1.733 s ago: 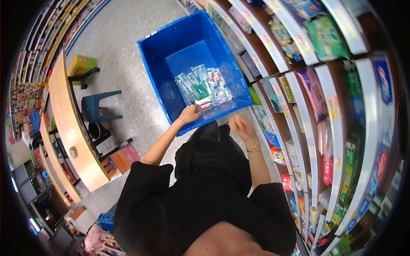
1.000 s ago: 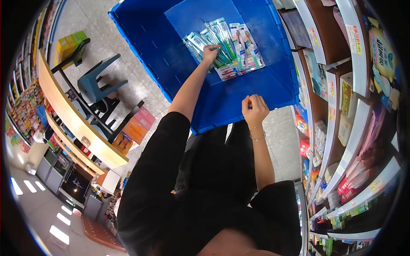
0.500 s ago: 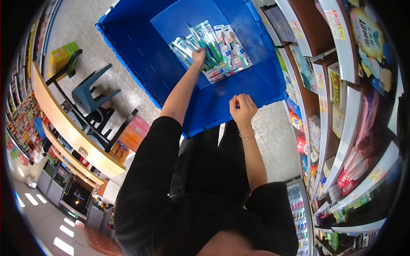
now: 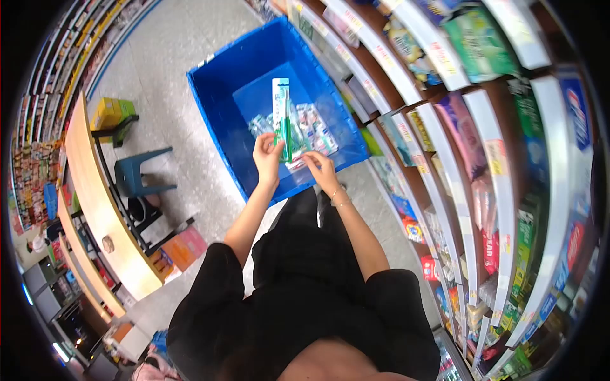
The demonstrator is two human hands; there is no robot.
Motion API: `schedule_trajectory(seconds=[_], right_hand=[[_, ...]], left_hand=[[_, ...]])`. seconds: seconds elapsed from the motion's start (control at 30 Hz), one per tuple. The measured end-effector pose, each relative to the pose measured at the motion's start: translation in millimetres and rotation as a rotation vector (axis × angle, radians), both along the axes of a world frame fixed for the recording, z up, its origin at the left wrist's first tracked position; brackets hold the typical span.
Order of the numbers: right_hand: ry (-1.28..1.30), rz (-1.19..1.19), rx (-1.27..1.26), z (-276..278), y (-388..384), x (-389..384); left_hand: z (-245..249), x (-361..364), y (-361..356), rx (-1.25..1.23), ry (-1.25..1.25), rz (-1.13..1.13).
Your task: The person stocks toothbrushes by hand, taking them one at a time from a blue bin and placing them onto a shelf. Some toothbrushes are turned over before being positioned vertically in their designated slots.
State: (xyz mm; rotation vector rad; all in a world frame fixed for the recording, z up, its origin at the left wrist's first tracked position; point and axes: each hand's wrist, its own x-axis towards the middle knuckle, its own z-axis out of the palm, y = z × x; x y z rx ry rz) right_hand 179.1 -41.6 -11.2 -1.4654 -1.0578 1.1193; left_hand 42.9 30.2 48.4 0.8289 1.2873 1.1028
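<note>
A packaged green toothbrush (image 4: 285, 117) is held up above the blue crate (image 4: 222, 130). My left hand (image 4: 269, 152) is closed around its lower left part. My right hand (image 4: 321, 168) is at the lower right, its thumb and finger pinched close to the package's bottom end; whether it grips the package is too small to tell. Inside the crate, behind the held package, lie several other packaged toothbrushes (image 4: 316, 130), partly hidden by it.
Stocked shelves (image 4: 438, 190) curve along the right side. On the left are a wooden counter (image 4: 105, 209), a blue-grey stool (image 4: 143, 173), a yellow box (image 4: 111, 114) and orange and pink boxes (image 4: 182, 249). Grey floor tiles (image 4: 159, 57) show around the crate.
My left hand has lifted a green toothbrush package out of the pile. My right hand, formerly apart near the crate's edge, has come to the package's lower end. The view has shifted, showing the crate smaller.
</note>
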Motion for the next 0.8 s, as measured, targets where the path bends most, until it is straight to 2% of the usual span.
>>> schedule_trajectory(seconds=[0.1,0.3,0.43,0.5,0.57,0.6,0.63,0.7,0.8], right_hand=[[0.290,-0.031,0.118,86,0,22],[0.010,-0.078,0.263,262,-45,78],[-0.143,-0.199,0.469,342,-77,112],[-0.378,-0.383,0.681,370,-81,129],[-0.654,-0.500,0.783,405,-90,151],[-0.681,-0.540,0.841,421,-93,161],[-0.691,-0.584,0.786,434,-98,170],[-0.773,-0.664,0.835,459,-101,195],[-0.834,-0.783,0.890,489,-104,238]], left_hand=[[83,34,-27,0.121,-0.191,-0.062],[202,117,-65,0.424,-0.383,-0.235],[272,163,-86,0.631,-0.497,-0.385],[298,193,-93,0.781,-0.512,-0.422],[316,229,-93,0.909,-0.539,-0.424],[333,243,-95,0.941,-0.547,-0.445],[349,257,-97,0.969,-0.553,-0.465],[377,290,-101,0.901,-0.778,-0.579],[418,333,-105,0.854,-0.931,-0.716]])
